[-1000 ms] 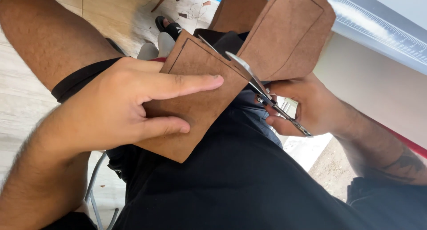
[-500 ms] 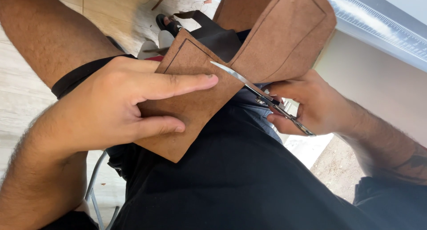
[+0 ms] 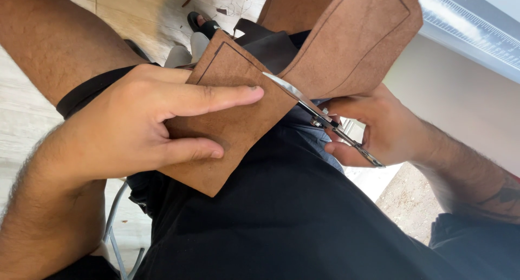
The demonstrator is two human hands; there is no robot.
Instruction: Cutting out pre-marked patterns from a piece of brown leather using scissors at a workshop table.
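Head view: scissors handles hidden.

Pretty bright, even indoor light with soft shadows under the hands, a bit of glare on the white table edge, mostly sharp.

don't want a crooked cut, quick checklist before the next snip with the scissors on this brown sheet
1. Left hand flat on the brown sheet, holding it: ok.
2. Left fingertips away from the blades: not ok, the index tip lies close beside them.
3. Right hand gripping the scissors: ok.
4. Blades on the drawn line: cannot tell.
5. Cut flap lifted away from the blades: ok.
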